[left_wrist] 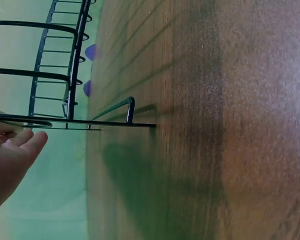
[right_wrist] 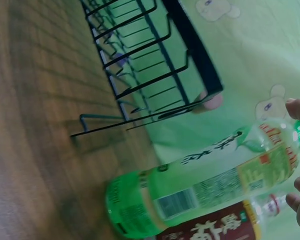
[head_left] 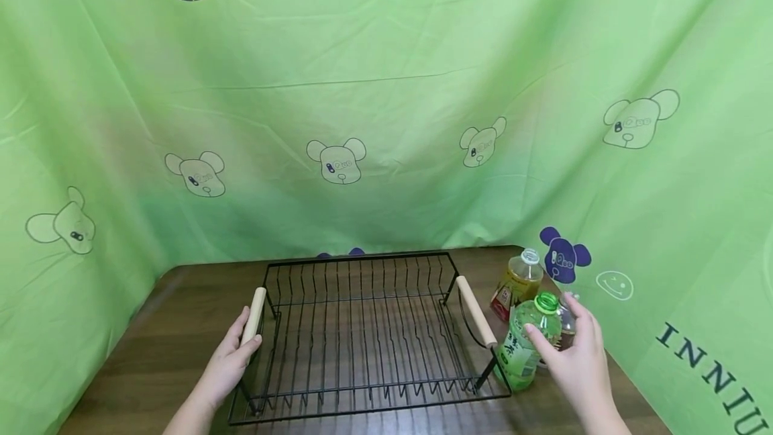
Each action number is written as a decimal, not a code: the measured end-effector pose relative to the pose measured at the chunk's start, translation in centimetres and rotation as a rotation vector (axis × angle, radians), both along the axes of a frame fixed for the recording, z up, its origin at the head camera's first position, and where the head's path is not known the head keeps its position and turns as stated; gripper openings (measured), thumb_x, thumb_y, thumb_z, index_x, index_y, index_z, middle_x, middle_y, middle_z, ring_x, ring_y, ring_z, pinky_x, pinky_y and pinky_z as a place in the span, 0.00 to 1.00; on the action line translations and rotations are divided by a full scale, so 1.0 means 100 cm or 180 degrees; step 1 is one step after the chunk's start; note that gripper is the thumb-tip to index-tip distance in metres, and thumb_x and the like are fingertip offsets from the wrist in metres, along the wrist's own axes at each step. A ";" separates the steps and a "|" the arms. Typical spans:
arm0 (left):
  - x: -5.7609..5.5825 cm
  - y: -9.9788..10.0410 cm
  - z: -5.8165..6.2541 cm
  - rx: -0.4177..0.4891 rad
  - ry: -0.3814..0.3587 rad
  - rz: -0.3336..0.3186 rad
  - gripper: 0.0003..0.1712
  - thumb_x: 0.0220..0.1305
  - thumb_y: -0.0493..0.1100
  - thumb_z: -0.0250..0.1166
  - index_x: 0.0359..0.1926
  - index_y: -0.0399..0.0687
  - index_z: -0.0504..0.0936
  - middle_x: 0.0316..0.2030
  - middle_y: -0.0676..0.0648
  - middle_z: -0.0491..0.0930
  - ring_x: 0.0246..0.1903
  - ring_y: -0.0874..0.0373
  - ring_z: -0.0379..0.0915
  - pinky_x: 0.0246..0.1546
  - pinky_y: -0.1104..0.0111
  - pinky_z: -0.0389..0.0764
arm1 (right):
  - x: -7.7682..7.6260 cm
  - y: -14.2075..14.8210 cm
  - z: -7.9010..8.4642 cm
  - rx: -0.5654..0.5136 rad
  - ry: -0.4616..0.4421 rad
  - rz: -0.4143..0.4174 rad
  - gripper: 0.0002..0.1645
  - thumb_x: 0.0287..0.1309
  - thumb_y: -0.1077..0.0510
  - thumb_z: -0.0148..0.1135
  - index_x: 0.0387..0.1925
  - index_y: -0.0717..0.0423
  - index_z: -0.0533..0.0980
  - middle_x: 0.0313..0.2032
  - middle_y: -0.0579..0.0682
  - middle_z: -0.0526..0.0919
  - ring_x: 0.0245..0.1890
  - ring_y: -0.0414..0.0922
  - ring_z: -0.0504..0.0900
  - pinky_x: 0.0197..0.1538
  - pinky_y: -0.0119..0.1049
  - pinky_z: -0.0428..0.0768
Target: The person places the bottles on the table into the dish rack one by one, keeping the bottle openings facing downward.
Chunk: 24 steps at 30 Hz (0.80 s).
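A black wire dish rack (head_left: pixel 362 391) with two wooden handles stands on the table. My left hand (head_left: pixel 226 361) holds the rack's left wooden handle (head_left: pixel 255 314), thumb on the near side; the left wrist view shows that hand (left_wrist: pixel 12 165) at the rack's end. By the rack's right end stands an upright green bottle (head_left: pixel 521 358) with a green top. My right hand (head_left: pixel 580 361) is spread beside its upper part, thumb and fingers apart. In the right wrist view the fingers are near the neck of the green bottle (right_wrist: pixel 205 175); contact cannot be told.
A bottle with a yellow and red label (head_left: pixel 516 280) stands behind the green one. Another bottle (head_left: pixel 568 324), partly hidden, has a dark red label (right_wrist: pixel 217 227). The right wooden handle (head_left: pixel 477 311) is close to the bottles. Green printed cloth (head_left: pixel 386 207) surrounds the brown table (head_left: pixel 181 307).
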<state>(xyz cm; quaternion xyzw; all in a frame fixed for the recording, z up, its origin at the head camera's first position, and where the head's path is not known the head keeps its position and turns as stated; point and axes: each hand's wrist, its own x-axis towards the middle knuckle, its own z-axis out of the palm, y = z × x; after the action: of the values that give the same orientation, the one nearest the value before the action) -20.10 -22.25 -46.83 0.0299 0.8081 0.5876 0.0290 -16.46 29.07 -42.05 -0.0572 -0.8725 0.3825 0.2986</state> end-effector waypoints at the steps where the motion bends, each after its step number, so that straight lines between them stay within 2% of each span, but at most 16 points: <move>1: 0.000 0.000 -0.001 0.0010 0.0008 -0.0008 0.43 0.74 0.42 0.51 0.77 0.35 0.35 0.76 0.30 0.32 0.74 0.29 0.29 0.69 0.34 0.38 | 0.000 0.000 -0.002 -0.0005 -0.0034 -0.0015 0.53 0.50 0.58 0.74 0.72 0.64 0.55 0.66 0.73 0.61 0.62 0.68 0.64 0.59 0.63 0.68; 4: 0.000 0.000 -0.002 0.0051 0.0005 -0.0015 0.42 0.74 0.40 0.50 0.76 0.35 0.35 0.76 0.31 0.31 0.74 0.29 0.28 0.68 0.34 0.38 | 0.002 0.000 -0.010 -0.0022 -0.0100 -0.0044 0.56 0.48 0.57 0.75 0.73 0.63 0.54 0.65 0.75 0.61 0.60 0.68 0.64 0.57 0.65 0.68; 6: -0.001 -0.001 -0.003 0.0101 -0.0012 -0.0014 0.41 0.74 0.40 0.49 0.76 0.34 0.35 0.76 0.31 0.31 0.74 0.30 0.27 0.69 0.34 0.37 | 0.002 0.000 -0.014 -0.0054 -0.0106 -0.0044 0.57 0.48 0.57 0.76 0.74 0.63 0.53 0.64 0.75 0.61 0.59 0.68 0.65 0.57 0.61 0.69; 7: -0.001 -0.001 -0.003 0.0116 -0.0016 -0.0016 0.41 0.74 0.40 0.49 0.76 0.34 0.35 0.76 0.32 0.30 0.74 0.30 0.26 0.69 0.34 0.37 | 0.002 0.000 -0.016 -0.0068 -0.0097 -0.0045 0.58 0.47 0.58 0.76 0.74 0.63 0.53 0.64 0.75 0.61 0.58 0.68 0.66 0.59 0.55 0.71; 9: -0.002 -0.001 -0.004 0.0136 -0.0015 -0.0018 0.41 0.74 0.39 0.49 0.76 0.34 0.35 0.76 0.32 0.30 0.74 0.31 0.26 0.69 0.35 0.37 | 0.002 0.001 -0.021 -0.0082 -0.0071 -0.0065 0.58 0.46 0.58 0.77 0.73 0.63 0.53 0.62 0.74 0.63 0.55 0.67 0.69 0.58 0.35 0.73; 11: -0.002 -0.001 -0.004 0.0148 -0.0023 -0.0022 0.41 0.74 0.40 0.49 0.77 0.35 0.35 0.77 0.33 0.30 0.74 0.31 0.26 0.69 0.35 0.37 | 0.001 0.001 -0.025 -0.0098 -0.0041 -0.0080 0.58 0.45 0.59 0.77 0.73 0.63 0.54 0.61 0.73 0.64 0.52 0.64 0.71 0.50 0.18 0.67; 12: -0.002 -0.001 -0.004 0.0146 -0.0017 -0.0028 0.42 0.74 0.40 0.49 0.77 0.35 0.35 0.77 0.33 0.30 0.74 0.31 0.26 0.69 0.35 0.37 | 0.001 0.001 -0.027 -0.0122 -0.0034 -0.0087 0.58 0.45 0.60 0.77 0.73 0.62 0.54 0.61 0.72 0.65 0.52 0.63 0.72 0.46 0.13 0.62; 13: -0.002 -0.001 -0.004 0.0144 -0.0011 -0.0035 0.42 0.74 0.40 0.49 0.77 0.35 0.34 0.76 0.33 0.30 0.74 0.31 0.26 0.69 0.35 0.37 | 0.000 0.002 -0.029 -0.0158 -0.0029 -0.0075 0.59 0.44 0.60 0.77 0.73 0.62 0.54 0.61 0.72 0.65 0.53 0.64 0.72 0.46 0.11 0.60; 17: -0.001 -0.001 -0.003 0.0141 -0.0001 -0.0047 0.42 0.74 0.40 0.49 0.77 0.36 0.34 0.76 0.32 0.30 0.74 0.30 0.26 0.68 0.34 0.37 | -0.002 0.003 -0.034 -0.0282 -0.0105 -0.0049 0.60 0.45 0.60 0.77 0.74 0.62 0.52 0.63 0.72 0.65 0.55 0.63 0.71 0.47 0.09 0.59; 18: -0.001 -0.001 -0.002 0.0144 0.0001 -0.0049 0.42 0.74 0.40 0.49 0.77 0.36 0.34 0.76 0.32 0.30 0.74 0.30 0.26 0.68 0.34 0.36 | -0.002 0.003 -0.035 -0.0305 -0.0136 -0.0057 0.60 0.45 0.60 0.77 0.74 0.62 0.52 0.62 0.71 0.66 0.55 0.60 0.71 0.47 0.09 0.60; 21: 0.000 0.000 -0.002 0.0145 -0.0020 -0.0040 0.42 0.75 0.40 0.48 0.77 0.36 0.34 0.77 0.33 0.30 0.74 0.31 0.26 0.69 0.34 0.36 | -0.003 0.002 -0.039 -0.0347 -0.0224 -0.0092 0.60 0.46 0.59 0.77 0.74 0.61 0.51 0.59 0.69 0.69 0.48 0.40 0.73 0.44 0.10 0.64; 24: -0.001 0.000 -0.002 0.0138 -0.0009 -0.0050 0.42 0.75 0.40 0.48 0.77 0.35 0.34 0.76 0.32 0.30 0.74 0.30 0.26 0.69 0.34 0.36 | -0.004 0.001 -0.041 -0.0380 -0.0326 -0.0153 0.60 0.46 0.58 0.78 0.74 0.60 0.51 0.56 0.66 0.70 0.39 0.23 0.66 0.40 0.12 0.67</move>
<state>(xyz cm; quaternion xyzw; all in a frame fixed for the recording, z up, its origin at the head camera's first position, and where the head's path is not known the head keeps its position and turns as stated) -20.15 -22.28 -47.04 0.0361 0.7949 0.6047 0.0341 -16.91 29.20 -46.12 -0.1154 -0.8606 0.4231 0.2588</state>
